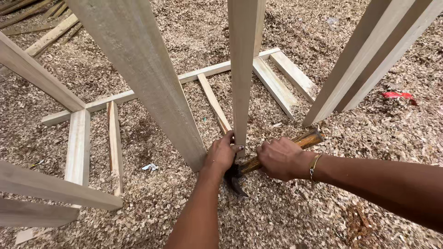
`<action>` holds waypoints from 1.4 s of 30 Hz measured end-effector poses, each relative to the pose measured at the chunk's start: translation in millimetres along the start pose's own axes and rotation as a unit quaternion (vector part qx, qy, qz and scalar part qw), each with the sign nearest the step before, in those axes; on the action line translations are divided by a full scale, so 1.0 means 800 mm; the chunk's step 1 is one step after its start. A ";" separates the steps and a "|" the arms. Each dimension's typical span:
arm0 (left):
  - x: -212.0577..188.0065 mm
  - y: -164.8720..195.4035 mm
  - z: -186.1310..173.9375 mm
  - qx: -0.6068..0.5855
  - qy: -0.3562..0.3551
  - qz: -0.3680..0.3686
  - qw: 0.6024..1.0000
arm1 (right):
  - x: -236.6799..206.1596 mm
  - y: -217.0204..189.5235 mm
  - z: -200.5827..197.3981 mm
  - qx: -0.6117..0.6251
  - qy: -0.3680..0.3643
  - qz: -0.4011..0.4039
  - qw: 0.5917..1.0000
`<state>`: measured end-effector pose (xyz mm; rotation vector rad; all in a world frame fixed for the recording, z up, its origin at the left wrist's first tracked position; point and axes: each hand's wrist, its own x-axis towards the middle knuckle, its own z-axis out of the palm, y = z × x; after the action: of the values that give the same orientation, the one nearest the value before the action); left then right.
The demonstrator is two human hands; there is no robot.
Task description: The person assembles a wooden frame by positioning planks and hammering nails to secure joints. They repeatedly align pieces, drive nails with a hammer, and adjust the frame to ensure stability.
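Wood shavings (138,138) cover the whole ground, and a pale timber frame (115,99) lies flat on them from nine to one o'clock. In the head view, a narrow upright board (241,78) is pinched at its foot by the left hand (222,154), so that it is kept standing. At three o'clock of it, the right hand (281,159) is clamped round a wooden-handled hammer (258,161), whose dark head is kept low beside the board's base.
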<state>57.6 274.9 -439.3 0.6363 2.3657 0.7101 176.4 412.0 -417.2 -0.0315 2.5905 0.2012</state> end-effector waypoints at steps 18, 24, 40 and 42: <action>-0.018 0.014 -0.010 -0.011 0.020 0.007 1.000 | -0.017 0.010 -0.010 0.008 -0.022 -0.013 1.000; -0.017 0.034 -0.028 0.035 -0.009 0.047 0.998 | -0.069 0.024 -0.056 0.095 -0.026 0.004 0.995; -0.172 0.215 -0.217 0.146 0.129 0.059 0.979 | -0.228 0.086 -0.229 0.086 0.211 0.150 0.962; -0.194 0.233 -0.238 0.120 0.163 0.096 0.975 | -0.244 0.088 -0.250 0.098 0.289 0.122 0.944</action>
<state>96.4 260.2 -133.5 0.9213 2.7485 0.6555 236.1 448.1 -137.6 0.3572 3.1855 0.0182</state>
